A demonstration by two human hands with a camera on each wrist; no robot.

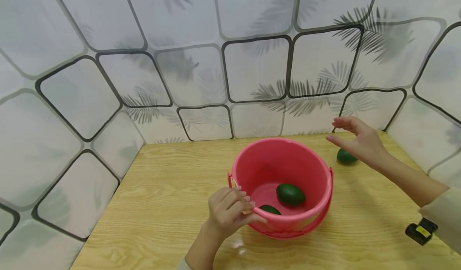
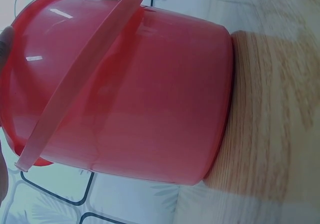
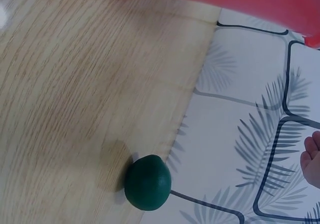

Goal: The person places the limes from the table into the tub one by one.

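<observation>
A pink bucket (image 1: 284,218) stands upright on the wooden table, its handle hanging down along the near side. My left hand (image 1: 227,210) grips the left part of its rim, fingers over the edge. Inside lie two smooth, dark green oval fruits, one in plain sight (image 1: 290,194) and one partly hidden by the rim (image 1: 270,209). To the right of the bucket my right hand (image 1: 360,142) hovers with thumb and fingers apart, holding nothing. Below and behind it, another dark green oval fruit (image 3: 148,183) rests on the table, partly covered by the hand in the head view.
The bucket and fruits share a light wooden table (image 1: 173,190). White panels with black-outlined shapes and grey leaf prints (image 1: 255,69) rise behind it and at both sides. A small black device (image 1: 421,230) is attached at the right sleeve.
</observation>
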